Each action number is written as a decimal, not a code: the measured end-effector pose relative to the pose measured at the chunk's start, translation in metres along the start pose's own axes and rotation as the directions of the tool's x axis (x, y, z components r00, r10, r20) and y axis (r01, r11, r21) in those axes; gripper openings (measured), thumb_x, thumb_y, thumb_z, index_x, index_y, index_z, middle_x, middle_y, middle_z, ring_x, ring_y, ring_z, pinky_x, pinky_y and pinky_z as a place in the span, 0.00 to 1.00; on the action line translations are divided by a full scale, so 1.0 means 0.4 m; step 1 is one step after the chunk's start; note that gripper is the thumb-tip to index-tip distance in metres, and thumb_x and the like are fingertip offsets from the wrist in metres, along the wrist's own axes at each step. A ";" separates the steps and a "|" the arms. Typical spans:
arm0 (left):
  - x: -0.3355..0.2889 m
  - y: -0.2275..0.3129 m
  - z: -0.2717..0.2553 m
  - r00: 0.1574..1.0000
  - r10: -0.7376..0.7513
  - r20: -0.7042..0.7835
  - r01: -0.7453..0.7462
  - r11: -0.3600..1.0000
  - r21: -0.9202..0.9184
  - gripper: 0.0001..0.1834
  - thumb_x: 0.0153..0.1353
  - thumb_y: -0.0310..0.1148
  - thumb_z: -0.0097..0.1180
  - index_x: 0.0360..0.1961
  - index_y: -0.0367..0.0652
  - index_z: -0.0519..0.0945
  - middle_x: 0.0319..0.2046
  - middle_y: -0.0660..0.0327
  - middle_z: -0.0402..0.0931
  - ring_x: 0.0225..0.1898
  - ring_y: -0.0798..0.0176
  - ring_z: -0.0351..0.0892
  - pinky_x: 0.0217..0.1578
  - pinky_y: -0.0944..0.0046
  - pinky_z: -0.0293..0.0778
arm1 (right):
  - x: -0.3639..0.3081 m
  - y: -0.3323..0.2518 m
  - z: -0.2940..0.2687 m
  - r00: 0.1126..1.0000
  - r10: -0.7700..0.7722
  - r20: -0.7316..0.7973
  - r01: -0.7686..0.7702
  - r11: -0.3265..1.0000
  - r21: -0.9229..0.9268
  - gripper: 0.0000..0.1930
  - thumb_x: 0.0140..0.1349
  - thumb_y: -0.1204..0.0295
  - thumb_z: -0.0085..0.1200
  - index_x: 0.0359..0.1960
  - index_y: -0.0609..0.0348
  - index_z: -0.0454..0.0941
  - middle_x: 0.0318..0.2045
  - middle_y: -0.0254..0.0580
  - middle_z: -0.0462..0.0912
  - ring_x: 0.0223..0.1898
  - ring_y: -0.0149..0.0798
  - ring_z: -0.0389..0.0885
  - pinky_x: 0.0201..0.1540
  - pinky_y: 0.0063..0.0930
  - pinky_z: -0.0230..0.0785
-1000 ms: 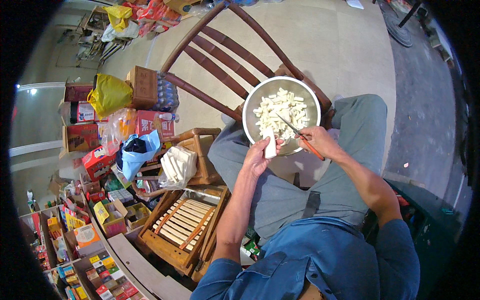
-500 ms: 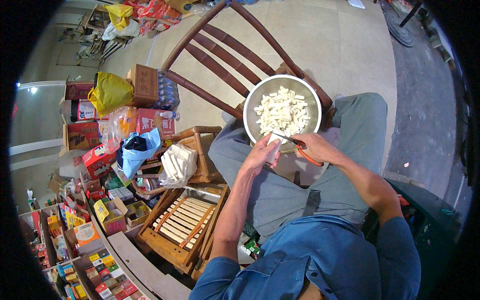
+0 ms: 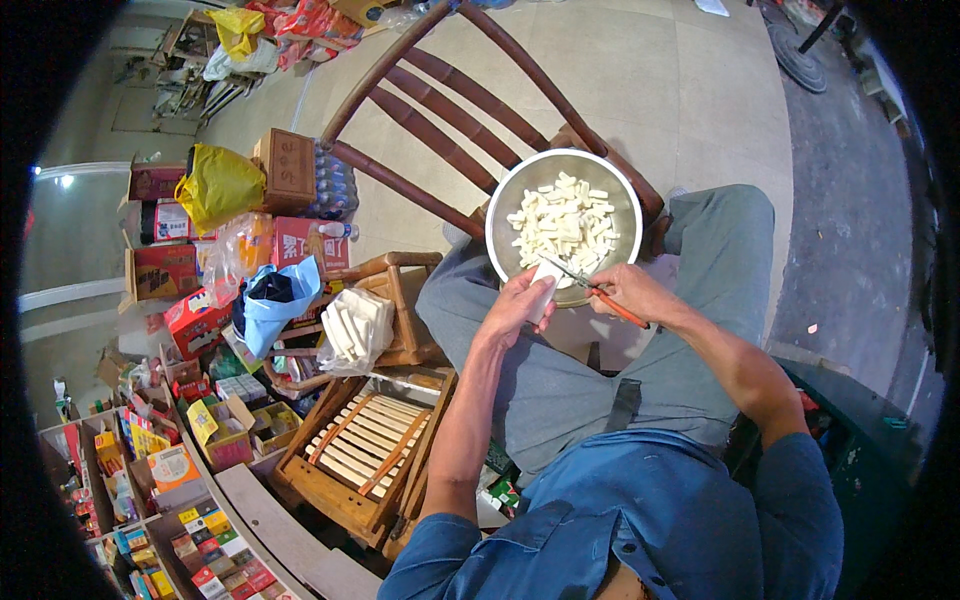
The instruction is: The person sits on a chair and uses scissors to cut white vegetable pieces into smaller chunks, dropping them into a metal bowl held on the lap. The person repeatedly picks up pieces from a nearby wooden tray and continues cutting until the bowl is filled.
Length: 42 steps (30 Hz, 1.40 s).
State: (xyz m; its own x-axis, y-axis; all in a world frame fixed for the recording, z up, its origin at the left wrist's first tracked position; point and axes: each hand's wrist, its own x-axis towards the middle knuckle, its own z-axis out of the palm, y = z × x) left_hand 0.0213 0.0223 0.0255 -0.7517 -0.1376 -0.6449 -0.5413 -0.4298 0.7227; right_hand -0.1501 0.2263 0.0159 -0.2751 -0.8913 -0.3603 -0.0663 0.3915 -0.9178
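Note:
A steel bowl [image 3: 636, 215] rests on a brown wooden chair in front of me, and many short white cut pieces [image 3: 565, 225] lie in it. At the bowl's near rim, my left hand [image 3: 522, 303] is closed around a white block-like stick [image 3: 545, 275]; I cannot make out what food it is. My right hand [image 3: 632, 292] grips scissors [image 3: 618, 304] with orange-red handles. Their dark blades reach left to the stick's upper end, over the bowl.
Left of my leg, a clear bag of longer white sticks [image 3: 350, 328] lies on a bamboo chair [image 3: 405, 300]. A folded wooden stool [image 3: 365, 445] stands nearer. Boxes of packaged goods [image 3: 215, 560] fill the lower left. The brown chair's back [image 3: 440, 110] rises beyond the bowl.
The scissors have turned in my right hand, their handles now narrower in view. My left hand and the stick have shifted slightly. The bowl has stayed put.

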 end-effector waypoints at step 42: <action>0.006 0.008 0.006 0.993 0.066 -0.101 -0.053 0.990 0.127 0.08 0.74 0.35 0.57 0.45 0.42 0.80 0.22 0.67 0.78 0.17 0.71 0.75 0.17 0.69 0.67 | 0.010 0.027 0.010 0.967 0.131 0.216 -0.174 0.966 0.193 0.20 0.58 0.68 0.66 0.51 0.63 0.80 0.25 0.39 0.82 0.30 0.38 0.82 0.38 0.38 0.77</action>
State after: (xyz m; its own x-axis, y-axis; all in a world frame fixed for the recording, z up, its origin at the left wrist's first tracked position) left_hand 0.0168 0.0229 0.0268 -0.7442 -0.2548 -0.6174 -0.5441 -0.3048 0.7817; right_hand -0.1483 0.2261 0.0039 -0.0674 -0.8605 -0.5050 0.1690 0.4890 -0.8557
